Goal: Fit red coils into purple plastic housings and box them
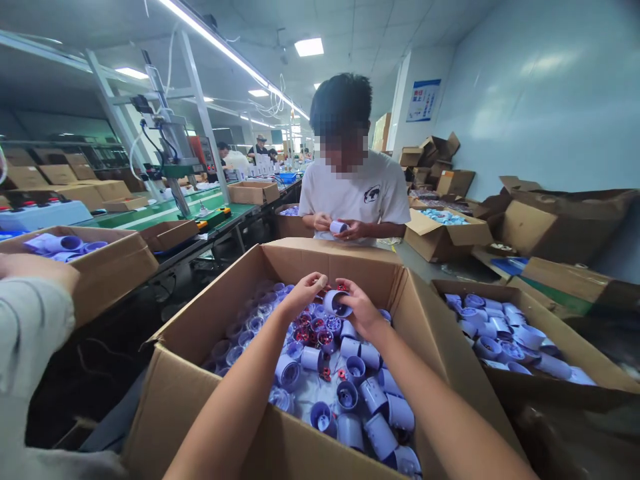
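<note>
Above the open cardboard box (200, 407), my right hand (364, 310) grips a short lavender plastic cup (331, 301), its opening turned toward the lower right. My left hand (309, 291) is just left of that cup, with thumb and fingers pinched together. Whatever sits in that pinch is too small to make out. Below my hands the box holds many similar lavender cups (381, 437), some upright and some tipped over. Small red parts (325, 373) with thin wires lie among them, and several cups have red pieces inside. Clear-looking cups (240, 337) fill the box's left side.
Across the box a person (355, 193) in a white shirt holds another lavender cup. A co-worker's sleeve (30, 333) reaches in at left, near a box of cups (110, 267). More cups fill a box (545, 383) at right. A conveyor line (135, 217) runs along the left.
</note>
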Demonstrator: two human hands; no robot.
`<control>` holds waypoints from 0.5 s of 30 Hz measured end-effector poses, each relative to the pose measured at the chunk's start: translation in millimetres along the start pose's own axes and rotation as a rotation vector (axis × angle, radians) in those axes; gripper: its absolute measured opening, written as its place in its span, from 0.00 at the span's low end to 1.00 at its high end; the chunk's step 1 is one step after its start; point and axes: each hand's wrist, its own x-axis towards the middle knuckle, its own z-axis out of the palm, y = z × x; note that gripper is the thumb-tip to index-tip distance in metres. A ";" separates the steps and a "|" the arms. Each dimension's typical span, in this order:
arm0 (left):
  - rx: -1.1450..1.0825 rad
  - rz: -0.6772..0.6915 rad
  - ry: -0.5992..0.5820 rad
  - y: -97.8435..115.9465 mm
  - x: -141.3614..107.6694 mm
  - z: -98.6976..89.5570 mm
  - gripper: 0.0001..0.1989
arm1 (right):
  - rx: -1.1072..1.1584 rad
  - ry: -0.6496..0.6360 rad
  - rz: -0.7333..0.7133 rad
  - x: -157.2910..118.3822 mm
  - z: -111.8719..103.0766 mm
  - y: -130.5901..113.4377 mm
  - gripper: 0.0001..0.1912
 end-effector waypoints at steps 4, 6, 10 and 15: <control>-0.030 -0.063 0.049 0.1 1.1 2.4 0.22 | -0.013 0.025 -0.006 -0.6 2.7 -0.4 0.22; -0.047 -0.107 0.069 -0.7 2.3 2.6 0.23 | -0.021 0.046 -0.014 -0.6 4.3 -1.6 0.22; -0.013 -0.200 -0.032 -2.4 2.4 0.7 0.29 | -0.022 0.098 -0.042 1.8 5.2 -4.6 0.23; 0.029 -0.161 -0.056 -4.1 1.3 -1.1 0.28 | -0.043 0.144 -0.027 2.3 4.1 -9.2 0.22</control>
